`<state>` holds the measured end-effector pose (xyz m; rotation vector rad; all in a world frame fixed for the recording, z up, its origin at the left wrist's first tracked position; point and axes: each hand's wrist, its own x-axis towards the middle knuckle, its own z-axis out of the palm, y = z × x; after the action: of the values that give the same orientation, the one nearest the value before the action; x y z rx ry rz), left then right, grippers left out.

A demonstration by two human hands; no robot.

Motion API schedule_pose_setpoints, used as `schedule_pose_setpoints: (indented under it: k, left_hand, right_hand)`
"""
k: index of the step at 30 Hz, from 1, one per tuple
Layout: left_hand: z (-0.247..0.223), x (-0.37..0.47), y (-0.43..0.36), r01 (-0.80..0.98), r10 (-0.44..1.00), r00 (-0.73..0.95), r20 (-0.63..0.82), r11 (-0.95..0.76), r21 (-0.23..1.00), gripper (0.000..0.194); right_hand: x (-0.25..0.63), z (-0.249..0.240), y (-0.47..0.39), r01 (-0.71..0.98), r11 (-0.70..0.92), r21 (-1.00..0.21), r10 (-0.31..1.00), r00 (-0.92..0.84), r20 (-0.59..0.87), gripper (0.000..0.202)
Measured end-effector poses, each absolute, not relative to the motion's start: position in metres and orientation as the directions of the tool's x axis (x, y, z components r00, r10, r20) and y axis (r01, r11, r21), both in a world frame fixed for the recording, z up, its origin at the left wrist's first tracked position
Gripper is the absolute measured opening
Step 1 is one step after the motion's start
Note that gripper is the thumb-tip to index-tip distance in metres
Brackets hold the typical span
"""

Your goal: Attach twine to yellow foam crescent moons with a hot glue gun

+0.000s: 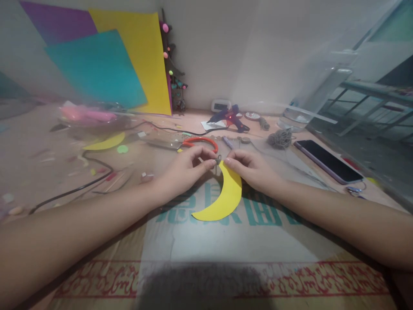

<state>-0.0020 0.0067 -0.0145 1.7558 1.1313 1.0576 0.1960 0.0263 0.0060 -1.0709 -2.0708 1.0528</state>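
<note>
Gently, I'd steady the yellow paper crescent point(232, 189), upper tip pinched in the right hand point(253, 170), body between and nearer than both hands; the left hand point(189, 170), fingertips together, seems to pinch the grey yarn loop point(219, 158), best pressed without creasing

The left hand point(193, 170) hides part of the scissors point(203, 138); the right hand point(250, 168) covers the crescent's point(231, 193) upper edge. Its yarn point(220, 158) is too small to trace. Frame edges crop both arms point(80, 234). At left, a pink thing point(93, 116) is blurred.
</note>
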Motion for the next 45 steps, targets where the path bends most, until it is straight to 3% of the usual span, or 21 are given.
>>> schedule_pose_setpoints:
  k: [28,34,38,45]
  left_hand:
    - [-0.0147,-0.0018,0.0053,0.242,0.94,0.254,0.227,-0.289,0.926,0.02]
    - [-0.0151,-0.0031,0.0091,0.161,0.952,0.2,0.232,-0.265,0.951,0.022]
    - [-0.0149,-0.0026,0.0098,0.142,0.959,0.181,0.22,-0.246,0.959,0.02]
    - [-0.0143,-0.003,0.007,0.176,0.93,0.207,0.304,-0.341,0.923,0.031]
  right_hand:
    - [0.1951,0.0073,0.0262,0.361,0.339,-0.869,0.854,-0.506,0.122,0.032]
    - [0.1972,0.0053,0.0265,0.354,0.4,-0.845,0.825,-0.54,0.164,0.03]
    - [0.1974,0.0037,0.0259,0.353,0.35,-0.868,0.84,-0.528,0.124,0.032]
    - [0.1979,0.0033,0.027,0.328,0.312,-0.892,0.844,-0.527,0.101,0.034]
